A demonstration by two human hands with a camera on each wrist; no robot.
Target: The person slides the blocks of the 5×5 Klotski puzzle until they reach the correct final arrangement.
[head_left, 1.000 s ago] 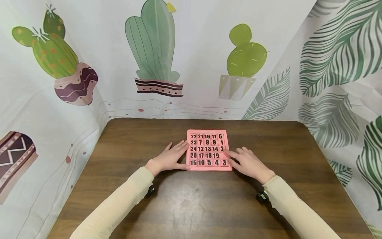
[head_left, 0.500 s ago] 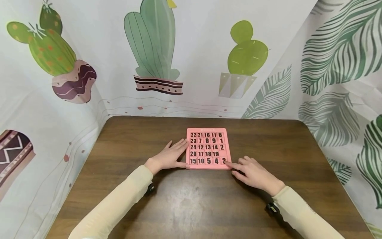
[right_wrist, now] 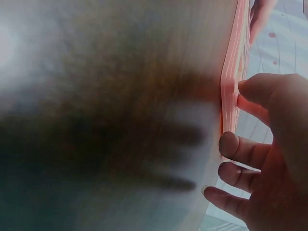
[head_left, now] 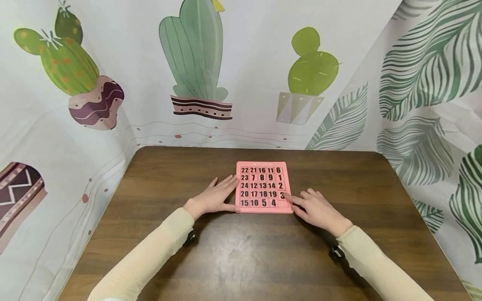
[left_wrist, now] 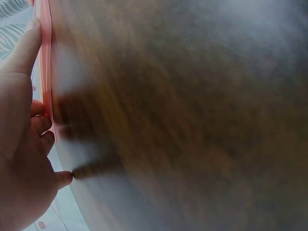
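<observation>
A pink sliding number puzzle [head_left: 260, 210] lies flat on the brown table, its black-numbered tiles facing up. My left hand [head_left: 214, 200] rests along the puzzle's left edge, fingers straight, thumb at the lower left corner. In the left wrist view the thumb lies along the pink side [left_wrist: 45, 62] of the board. With the tip of an outstretched index finger, my right hand [head_left: 320, 209] touches the number 3 tile [head_left: 281, 195] in the fourth row. Below that tile, the bottom right slot is vacant. The right thumb is by the board's edge [right_wrist: 230, 96] in the right wrist view.
The wooden table [head_left: 233, 259] reaches towards me on both sides of the arms. Behind it hangs a white cloth [head_left: 252, 83] printed with cacti and leaves. Each wrist carries a small black device, such as the right wrist camera [head_left: 336, 253].
The right index finger moved from beside the 2 down to the 3 tile, then pushed it up one row. The vacant slot is now at the bottom right. The left hand stayed put.
</observation>
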